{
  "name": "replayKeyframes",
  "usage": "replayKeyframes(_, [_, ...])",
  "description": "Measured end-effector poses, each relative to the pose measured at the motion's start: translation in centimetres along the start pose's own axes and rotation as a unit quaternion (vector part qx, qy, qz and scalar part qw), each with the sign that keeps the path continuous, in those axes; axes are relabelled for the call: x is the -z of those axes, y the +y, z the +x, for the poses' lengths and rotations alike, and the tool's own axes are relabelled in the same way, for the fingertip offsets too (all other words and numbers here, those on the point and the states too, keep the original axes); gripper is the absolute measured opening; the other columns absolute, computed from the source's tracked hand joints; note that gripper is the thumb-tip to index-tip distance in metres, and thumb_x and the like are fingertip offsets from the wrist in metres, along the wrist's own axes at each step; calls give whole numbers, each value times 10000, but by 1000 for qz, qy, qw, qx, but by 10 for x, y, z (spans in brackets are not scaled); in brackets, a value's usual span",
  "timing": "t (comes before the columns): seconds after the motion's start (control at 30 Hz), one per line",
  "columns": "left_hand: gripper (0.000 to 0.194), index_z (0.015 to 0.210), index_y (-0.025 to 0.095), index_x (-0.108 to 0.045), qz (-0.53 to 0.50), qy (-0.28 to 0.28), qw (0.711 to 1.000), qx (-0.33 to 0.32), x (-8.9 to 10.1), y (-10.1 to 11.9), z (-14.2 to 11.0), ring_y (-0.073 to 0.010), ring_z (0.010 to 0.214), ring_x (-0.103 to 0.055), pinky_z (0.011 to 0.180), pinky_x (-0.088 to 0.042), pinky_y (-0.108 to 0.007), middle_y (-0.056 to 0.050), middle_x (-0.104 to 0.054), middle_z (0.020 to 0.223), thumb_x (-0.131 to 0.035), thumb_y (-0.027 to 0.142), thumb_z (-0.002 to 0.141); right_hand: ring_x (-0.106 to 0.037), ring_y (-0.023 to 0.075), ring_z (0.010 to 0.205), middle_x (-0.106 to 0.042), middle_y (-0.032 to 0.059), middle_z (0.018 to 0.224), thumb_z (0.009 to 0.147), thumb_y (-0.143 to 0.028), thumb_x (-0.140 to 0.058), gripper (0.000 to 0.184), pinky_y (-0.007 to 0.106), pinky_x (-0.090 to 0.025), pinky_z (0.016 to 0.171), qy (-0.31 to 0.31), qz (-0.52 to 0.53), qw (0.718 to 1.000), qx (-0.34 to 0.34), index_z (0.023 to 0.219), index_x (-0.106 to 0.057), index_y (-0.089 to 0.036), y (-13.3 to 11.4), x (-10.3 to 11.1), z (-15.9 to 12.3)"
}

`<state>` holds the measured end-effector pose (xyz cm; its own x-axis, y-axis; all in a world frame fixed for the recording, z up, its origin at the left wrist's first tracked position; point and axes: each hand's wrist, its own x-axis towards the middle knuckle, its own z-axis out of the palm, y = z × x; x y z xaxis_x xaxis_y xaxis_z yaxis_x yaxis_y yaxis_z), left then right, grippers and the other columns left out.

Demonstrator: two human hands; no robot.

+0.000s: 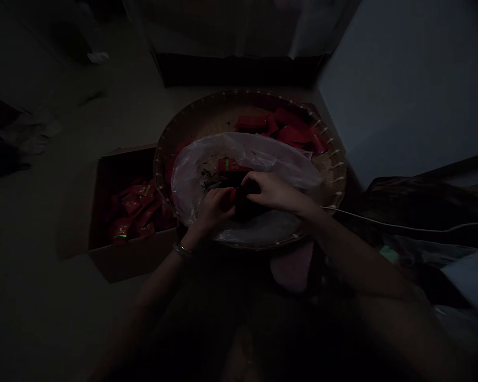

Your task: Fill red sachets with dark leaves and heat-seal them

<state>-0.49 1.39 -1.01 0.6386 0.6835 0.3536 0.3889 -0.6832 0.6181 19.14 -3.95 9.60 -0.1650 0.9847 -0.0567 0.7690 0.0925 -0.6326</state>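
Observation:
My left hand [214, 209], with a bracelet at its wrist, is closed around a small red packet [233, 196], only part of which shows. My right hand [269, 191] bends its thumb and fingers into a pinch just right of that packet; what they hold is too dark to make out. Both hands are over a clear plastic sheet [279, 151] spread in a round woven bamboo tray [338, 159]. On the sheet, beyond my hands, lies another red packet [229, 165] with a green stripe. Dark leaf-like bits [207, 178] are scattered beside it.
Several red packets [295, 132] lie at the tray's far right. Left of the tray stands an open cardboard box [119, 262] with many red packets [131, 209] inside. A thin pale cord [390, 224] runs off to the right, past bags and cloth. The room is very dim.

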Motion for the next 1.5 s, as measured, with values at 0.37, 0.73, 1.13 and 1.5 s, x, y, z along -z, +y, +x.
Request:
replayKeyframes(0.37, [469,1182,191,-561,-4,2,1000,3,-4,-7,-2,-227,989,-603,837,-492,-357,-87,-651,1089,-669,246,729,-578,232,1024,-638,89,1090,715,-86,-614,415,332,-437,892,27,-45,999,14,1121,-586,-169,-8,-10,1])
replayKeyframes(0.73, [439,1151,180,-574,5,0,1000,4,-1,-2,0,-227,967,-615,837,-496,-359,-91,-665,1061,-666,241,726,-626,225,916,-687,84,977,755,-80,-601,224,320,-452,835,3,-67,998,-4,944,-679,-170,-7,-17,5])
replayKeyframes(1.13, [383,1107,184,-590,7,-3,1000,21,-1,-1,0,-218,934,-623,804,-503,-346,-78,-672,1031,-670,238,736,-657,203,882,-716,54,952,772,-69,-583,236,294,-471,790,15,-16,999,-27,960,-673,-179,4,-25,4])
replayKeyframes(1.5, [377,1112,190,-592,1,-11,999,37,2,1,-2,-217,923,-627,794,-508,-345,-77,-679,1019,-649,224,741,-630,172,760,-694,33,806,746,-112,-626,157,255,-433,682,31,-28,998,-56,876,-686,-176,19,-46,13])
